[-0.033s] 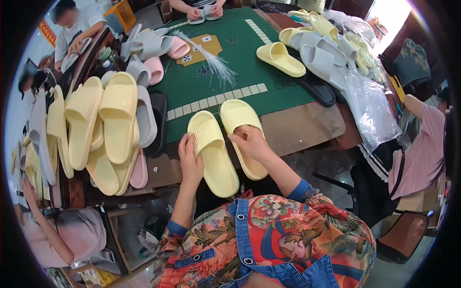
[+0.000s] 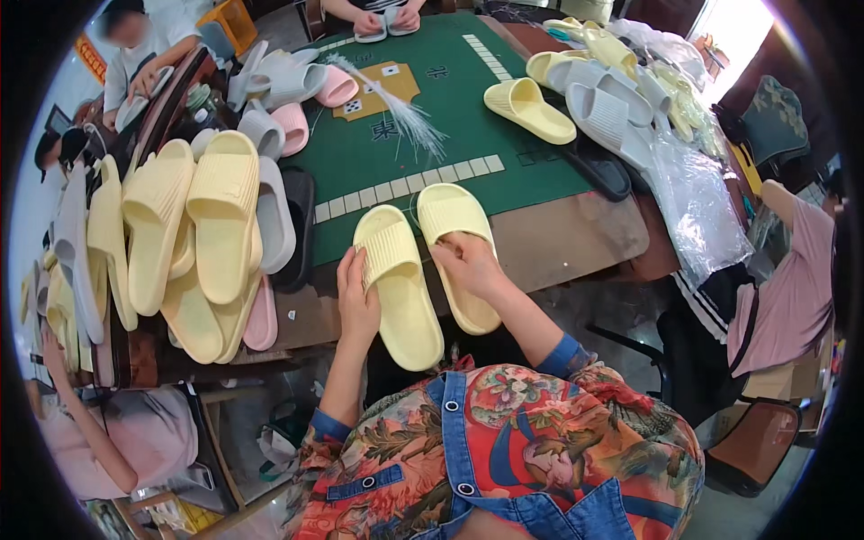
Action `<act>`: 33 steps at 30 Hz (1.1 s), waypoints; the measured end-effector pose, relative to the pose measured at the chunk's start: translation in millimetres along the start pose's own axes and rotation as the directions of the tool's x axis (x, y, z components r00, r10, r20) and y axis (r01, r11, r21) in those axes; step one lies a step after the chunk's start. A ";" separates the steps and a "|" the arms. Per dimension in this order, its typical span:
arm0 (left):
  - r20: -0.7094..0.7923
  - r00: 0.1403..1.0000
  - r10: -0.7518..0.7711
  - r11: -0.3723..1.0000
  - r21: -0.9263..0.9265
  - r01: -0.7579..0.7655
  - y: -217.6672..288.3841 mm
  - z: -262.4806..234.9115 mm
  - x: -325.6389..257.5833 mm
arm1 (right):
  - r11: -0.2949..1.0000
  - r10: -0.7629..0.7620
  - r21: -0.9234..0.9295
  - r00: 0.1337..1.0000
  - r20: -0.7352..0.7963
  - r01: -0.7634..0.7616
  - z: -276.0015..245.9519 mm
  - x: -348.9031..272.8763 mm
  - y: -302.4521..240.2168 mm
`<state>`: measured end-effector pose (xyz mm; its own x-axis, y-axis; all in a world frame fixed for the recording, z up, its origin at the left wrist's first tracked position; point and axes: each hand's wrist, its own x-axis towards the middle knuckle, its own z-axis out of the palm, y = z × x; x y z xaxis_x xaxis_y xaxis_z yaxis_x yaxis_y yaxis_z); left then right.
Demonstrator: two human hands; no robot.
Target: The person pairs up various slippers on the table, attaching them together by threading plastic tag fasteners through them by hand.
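Note:
Two pale yellow slide slippers lie side by side at the table's near edge, toes pointing away and heels toward me. My left hand [image 2: 357, 301] is closed on the outer side of the left slipper [image 2: 408, 315], at its ribbed strap. The thumb is hidden. My right hand [image 2: 470, 265] has its fingers bent together at the strap opening of the right slipper [image 2: 453, 209]. Whether a thin strand is pinched in those fingertips is too fine to tell. A faint thin line shows between the two straps.
Stacked yellow slippers [image 2: 223, 220] crowd the left side, with grey, pink and black ones. More slippers [image 2: 531, 110] and clear plastic bags [image 2: 688, 198] sit at the right. White strands [image 2: 409, 117] lie on the green table mat [image 2: 351, 171]. Other people work around the table.
The heel of the left slipper has swung very slightly to the left. Both hands keep their places on the slippers.

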<state>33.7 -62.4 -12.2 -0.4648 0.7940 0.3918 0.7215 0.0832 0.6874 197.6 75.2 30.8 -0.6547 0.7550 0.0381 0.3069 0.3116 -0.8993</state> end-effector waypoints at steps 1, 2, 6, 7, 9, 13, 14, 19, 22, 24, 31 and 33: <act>-0.012 1.000 -0.008 0.999 -0.052 0.007 -0.2 1.0 1.7 | 0.999 0.031 -0.014 0.999 0.039 -0.030 2.8 4.5 -2.5; -0.024 1.000 -0.014 0.994 -0.106 0.011 0.6 3.1 3.5 | 0.999 0.032 -0.014 0.998 0.046 -0.031 6.8 8.1 -1.9; -0.127 0.992 -0.019 1.000 0.004 0.019 -3.9 20.1 16.4 | 0.977 -0.215 -0.007 0.977 -0.004 0.215 19.2 12.5 5.5; -0.109 0.994 0.002 1.000 0.011 -0.001 -6.7 18.8 18.0 | 0.969 -0.244 0.017 0.969 -0.042 0.245 14.8 9.6 1.1; -0.125 0.992 0.012 0.998 0.063 -0.004 6.4 9.9 14.3 | 0.934 -0.357 -0.076 0.925 -0.133 0.350 -1.4 -3.0 -13.2; -0.073 0.959 0.273 0.957 -0.080 -0.279 56.9 -16.1 7.0 | 0.962 -0.247 -0.124 0.968 -0.034 0.242 -26.6 -38.6 -24.1; -0.072 0.962 0.264 0.960 -0.081 -0.270 72.0 -15.1 3.2 | 0.951 -0.116 0.299 0.988 0.098 0.082 -22.8 -45.6 -25.6; 0.632 0.772 0.074 0.801 -0.499 0.331 85.2 4.9 -15.4 | 0.347 -0.079 0.912 0.962 0.260 -0.218 -18.2 -49.3 -39.2; 0.537 0.844 -0.015 0.818 -0.479 0.320 81.2 -13.5 -20.6 | 0.331 0.136 0.938 0.989 0.062 -0.104 -40.3 -43.1 -35.0; 0.424 0.901 -0.092 0.804 -0.502 0.319 65.8 -31.7 -27.8 | 0.422 0.119 0.897 0.989 0.091 -0.133 -57.0 -44.4 -22.3; 0.252 0.951 -0.180 0.955 -0.188 0.231 45.0 -86.8 -48.1 | 0.716 0.258 0.607 0.938 0.230 -0.345 -50.6 -70.8 14.8; 0.164 0.961 -0.221 0.942 -0.220 0.254 34.3 -85.8 -51.6 | 0.705 0.223 0.644 0.955 0.196 -0.296 -42.4 -69.5 11.4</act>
<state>38.4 -152.2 43.6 -0.5219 0.8439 0.1248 0.4489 0.1473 0.8814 276.0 50.8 36.4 -0.6919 0.6777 -0.2492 -0.0347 -0.3759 -0.9260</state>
